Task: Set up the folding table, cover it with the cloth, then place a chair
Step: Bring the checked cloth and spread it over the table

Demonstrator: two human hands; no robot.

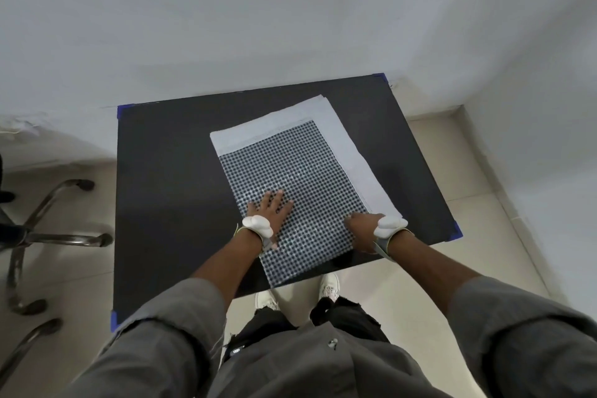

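Observation:
The black folding table (168, 191) stands upright against the white wall, with blue tape on its corners. A folded cloth (290, 158), black-and-white checked with a white border, lies on the right half of the tabletop; its near end hangs slightly over the front edge. My left hand (269, 208) rests flat on the cloth with fingers spread. My right hand (363, 231) is curled at the cloth's near right edge, fingers closed on the fabric. The chair's metal base (48, 236) shows at the far left.
The white wall (290, 26) runs behind the table and bends around a corner at the right. Beige floor tiles (468, 220) lie to the right of the table. My white shoes (329, 287) are under the table's front edge.

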